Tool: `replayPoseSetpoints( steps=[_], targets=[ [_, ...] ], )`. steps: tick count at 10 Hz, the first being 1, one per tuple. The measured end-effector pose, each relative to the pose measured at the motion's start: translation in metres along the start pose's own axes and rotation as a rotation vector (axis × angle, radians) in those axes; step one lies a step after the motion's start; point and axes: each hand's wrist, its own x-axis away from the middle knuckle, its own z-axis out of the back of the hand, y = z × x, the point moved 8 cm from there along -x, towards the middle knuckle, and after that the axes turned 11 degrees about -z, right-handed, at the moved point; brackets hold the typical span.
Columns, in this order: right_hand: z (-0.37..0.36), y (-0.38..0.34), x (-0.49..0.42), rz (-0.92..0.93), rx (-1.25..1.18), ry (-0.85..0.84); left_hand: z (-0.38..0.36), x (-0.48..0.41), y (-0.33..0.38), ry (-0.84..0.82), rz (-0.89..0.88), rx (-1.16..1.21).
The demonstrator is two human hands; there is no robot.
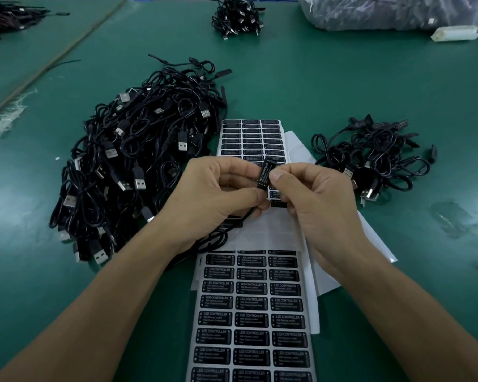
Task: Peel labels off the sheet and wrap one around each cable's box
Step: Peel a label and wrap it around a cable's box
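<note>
A small black cable box (264,175) with a white "LED CONTROLLER" label on its face stands tilted above the label sheets. My left hand (221,194) pinches its lower end between thumb and fingers. My right hand (312,197) pinches its right side with thumb and forefinger. The box's black cable (224,235) hangs down under my left wrist. A white sheet of black labels (251,315) lies flat below my hands, and another sheet (251,139) lies beyond them. Between the two sheets is a bare white strip (262,232) with no labels.
A big heap of black USB cables (138,161) lies on the left of the green table (342,86). A smaller heap (375,158) lies right. Far back sit a cable bundle (236,16), a clear plastic bag (389,12) and a white block (455,33).
</note>
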Motion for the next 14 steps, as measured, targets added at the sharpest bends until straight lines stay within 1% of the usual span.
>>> replayPoseSetpoints(
  steps=[3,7,14],
  targets=[
    [0.0027,0.0004,0.0,0.012,0.004,0.022,0.0003,0.0005,-0.0018,0.0,0.017,-0.003],
    [0.0005,-0.0005,0.0,0.019,0.016,-0.002,0.0004,0.0005,-0.0031,0.007,0.031,0.009],
    [0.001,-0.0002,0.0005,0.041,0.027,0.012,-0.0004,0.0017,-0.0025,0.011,0.027,0.012]
  ],
)
